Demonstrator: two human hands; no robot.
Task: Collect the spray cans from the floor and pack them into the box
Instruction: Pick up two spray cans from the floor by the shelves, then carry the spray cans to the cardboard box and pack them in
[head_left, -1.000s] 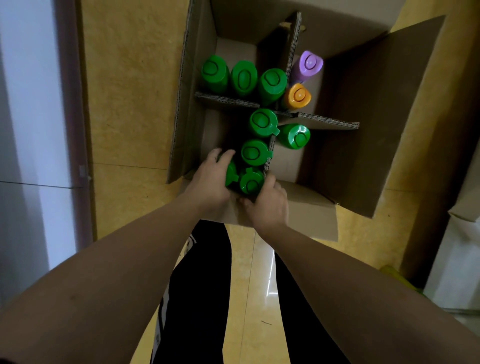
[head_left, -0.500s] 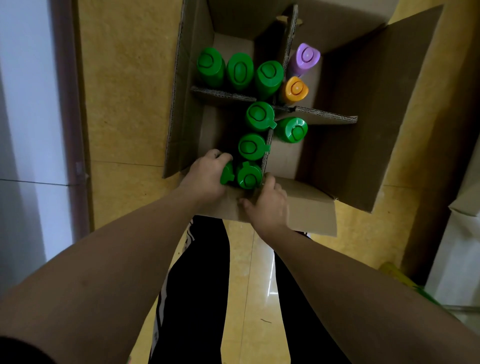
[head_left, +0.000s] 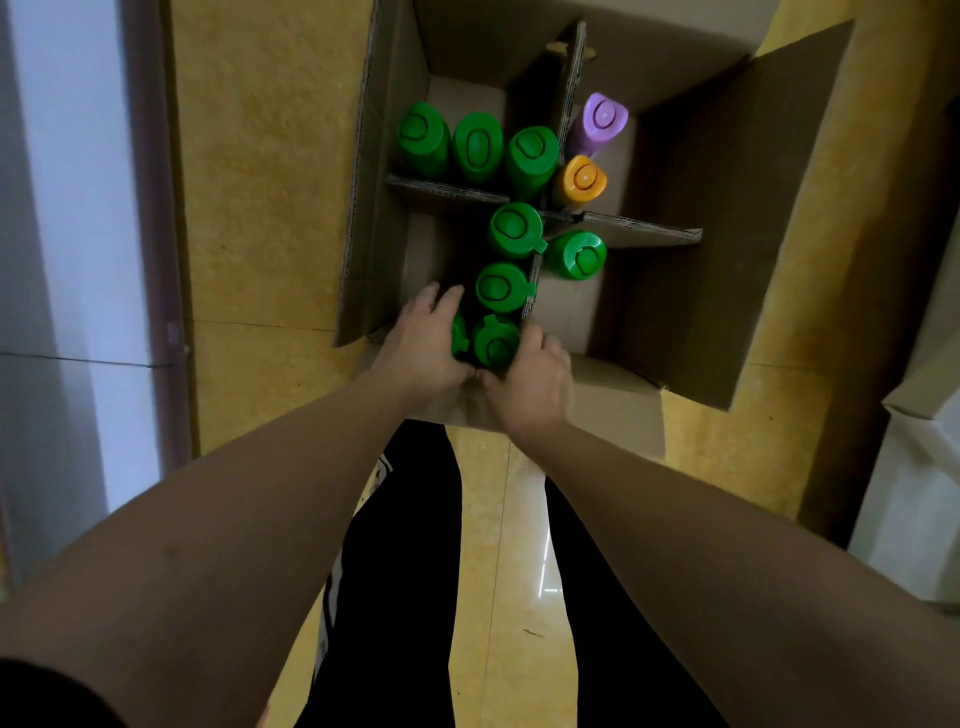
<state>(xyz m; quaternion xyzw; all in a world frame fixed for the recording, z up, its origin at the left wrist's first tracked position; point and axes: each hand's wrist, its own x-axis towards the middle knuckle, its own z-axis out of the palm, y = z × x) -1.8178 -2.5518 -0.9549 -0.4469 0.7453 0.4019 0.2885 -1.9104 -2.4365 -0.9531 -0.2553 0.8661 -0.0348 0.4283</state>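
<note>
Yellow speckled floor tile (head_left: 270, 156), glossy underfoot; pale wall panel at left. Open cardboard box (head_left: 779, 208) standing on it, flaps out, split in four by a cross divider (head_left: 639, 228). Left hand (head_left: 423, 338) wrapped round a half-hidden green can (head_left: 459, 332). Right hand (head_left: 532, 382) curled round the nearest green can (head_left: 496, 343). Both cans upright in the near-left compartment, close to the near wall. Likely trouble: a cap's side tab snagging the divider edge or the neighbouring can (head_left: 501, 288), leaving a can tilted; thin divider shoved askew by crowding. Seen from above only: domed green caps with oval buttons, matching three in the far-left cell. Purple-capped can (head_left: 602, 122) and orange-capped can (head_left: 584, 179) far right; lone green can (head_left: 579, 254) near right.
</note>
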